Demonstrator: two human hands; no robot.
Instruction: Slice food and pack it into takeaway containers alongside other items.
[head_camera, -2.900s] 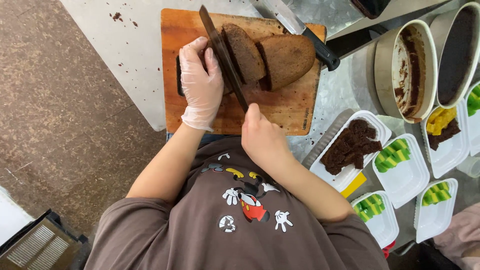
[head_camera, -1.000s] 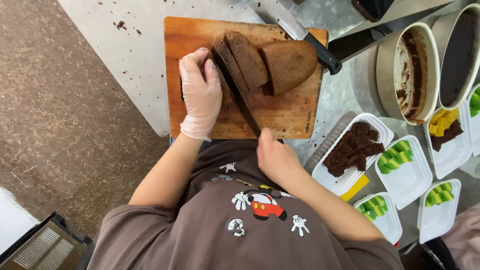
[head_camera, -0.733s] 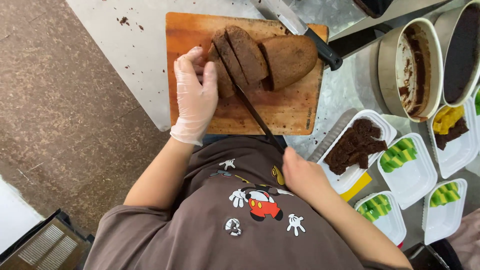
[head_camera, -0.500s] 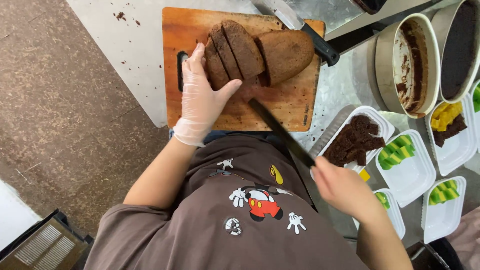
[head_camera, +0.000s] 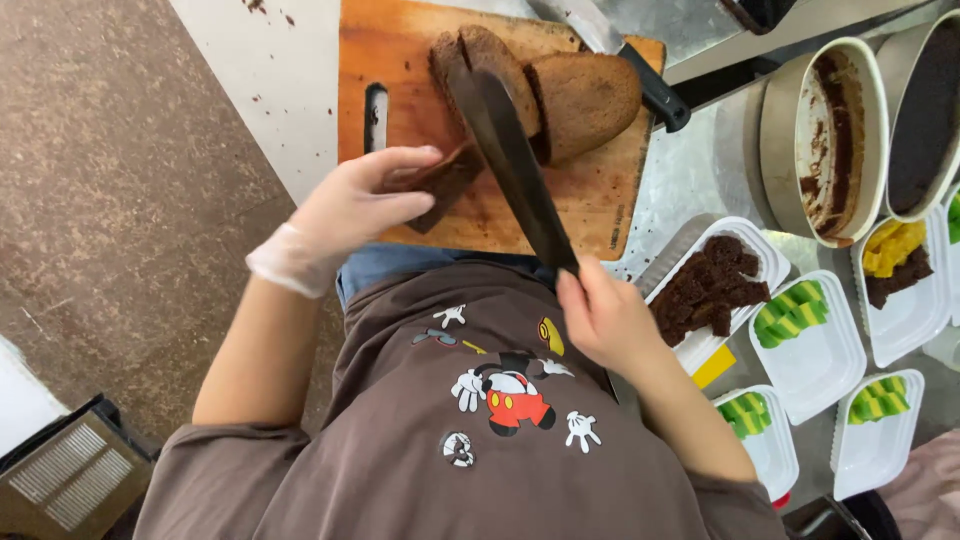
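**Slice lifted, knife angled over the loaf**

Your right hand (head_camera: 605, 320) sits nearest, just above your shirt, closed round the knife (head_camera: 515, 165) handle; the blade slants up and away over the board (head_camera: 600, 210), its tip resting against the cut face of the loaf (head_camera: 560, 95). Your gloved left hand (head_camera: 350, 205), wrist bent, pinches a dark slice (head_camera: 445, 185) just off the loaf, holding it clear of the blade. Beyond, a second knife (head_camera: 640, 75) lies across the board's far corner. Trays (head_camera: 830, 365) line the worktop (head_camera: 700, 160) to your right.
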